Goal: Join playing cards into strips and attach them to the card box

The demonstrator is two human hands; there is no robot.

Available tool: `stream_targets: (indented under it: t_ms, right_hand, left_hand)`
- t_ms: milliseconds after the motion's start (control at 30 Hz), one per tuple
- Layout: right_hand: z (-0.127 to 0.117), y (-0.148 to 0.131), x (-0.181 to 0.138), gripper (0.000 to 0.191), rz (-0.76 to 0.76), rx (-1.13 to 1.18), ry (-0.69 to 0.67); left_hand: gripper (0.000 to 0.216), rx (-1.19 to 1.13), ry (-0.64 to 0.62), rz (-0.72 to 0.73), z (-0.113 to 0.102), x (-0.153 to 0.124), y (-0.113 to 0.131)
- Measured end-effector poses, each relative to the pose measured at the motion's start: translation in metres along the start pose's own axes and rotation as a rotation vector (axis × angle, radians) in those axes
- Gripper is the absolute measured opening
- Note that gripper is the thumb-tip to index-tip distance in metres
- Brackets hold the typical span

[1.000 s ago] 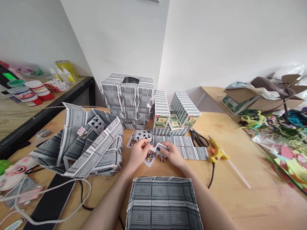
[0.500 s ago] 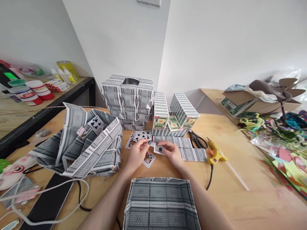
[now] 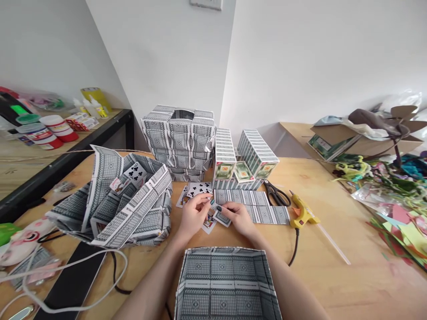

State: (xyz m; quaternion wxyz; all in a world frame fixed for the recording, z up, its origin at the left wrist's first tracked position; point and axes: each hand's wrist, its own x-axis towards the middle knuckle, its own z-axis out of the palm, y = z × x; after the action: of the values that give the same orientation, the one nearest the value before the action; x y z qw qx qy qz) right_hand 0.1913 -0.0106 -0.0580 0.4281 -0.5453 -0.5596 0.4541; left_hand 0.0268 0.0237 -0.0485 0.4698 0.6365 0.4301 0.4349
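Note:
My right hand (image 3: pixel 238 218) pinches a grey-backed playing card (image 3: pixel 223 218) just above the table. Close beside it, my left hand (image 3: pixel 194 215) has its fingers pressed together by the card's upper left corner; what they hold, if anything, is too small to make out. Below the fingers lies a face card (image 3: pixel 209 225), partly covered. Behind my left hand are several face-up club cards (image 3: pixel 199 188). A flat sheet of joined cards (image 3: pixel 254 205) lies behind and right of my right hand. Nearest me, between my forearms, stands an open box made of cards (image 3: pixel 223 284).
Black scissors (image 3: pixel 276 194) and a yellow glue gun (image 3: pixel 304 213) with a glue stick lie right. Card boxes (image 3: pixel 226 153) and a tall card structure (image 3: pixel 182 138) stand behind. A folded card construction (image 3: pixel 116 200) and a white cable (image 3: pixel 75 265) are left; coloured scraps (image 3: pixel 403 226) far right.
My right hand has drawn the card off the sheet's left end, toward me. My two hands are now closer together at the card.

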Motion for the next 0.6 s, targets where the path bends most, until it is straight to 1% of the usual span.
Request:
stream_targets:
  t_ms: [33, 100, 200, 267, 333, 433, 500, 600]
  right_hand:
    - [0.000, -0.001, -0.001, 0.030, 0.007, 0.009, -0.004]
    - [-0.001, -0.004, -0.001, 0.029, 0.021, 0.018, -0.001]
    - [-0.001, -0.005, -0.002, 0.028, 0.028, 0.014, 0.013]
    - [-0.001, -0.005, -0.003, 0.029, 0.027, 0.009, 0.015]
    - [-0.001, -0.004, -0.003, 0.030, 0.024, 0.003, 0.020]
    - [0.000, -0.002, -0.003, 0.031, 0.011, -0.010, 0.037]
    - [0.000, -0.002, -0.002, 0.032, 0.002, -0.007, 0.063]
    - [0.001, -0.002, -0.001, 0.035, 0.015, 0.066, 0.137]
  left_hand:
    - [0.022, 0.005, 0.028, 0.017, 0.000, 0.000, -0.001]
    - [0.022, 0.048, 0.125, 0.041, -0.002, 0.002, -0.003]
    - [0.022, 0.236, 0.293, 0.084, -0.007, 0.005, -0.006]
    - [0.021, 0.389, 0.346, 0.149, -0.010, 0.007, -0.008]
    - [0.024, 0.511, 0.317, 0.226, -0.010, 0.008, -0.009]
    - [0.032, 0.629, 0.199, 0.306, -0.007, 0.008, -0.013]
    - [0.036, 0.689, 0.146, 0.316, -0.004, 0.008, -0.018]
    - [0.043, 0.756, 0.127, 0.306, -0.003, 0.009, -0.026]
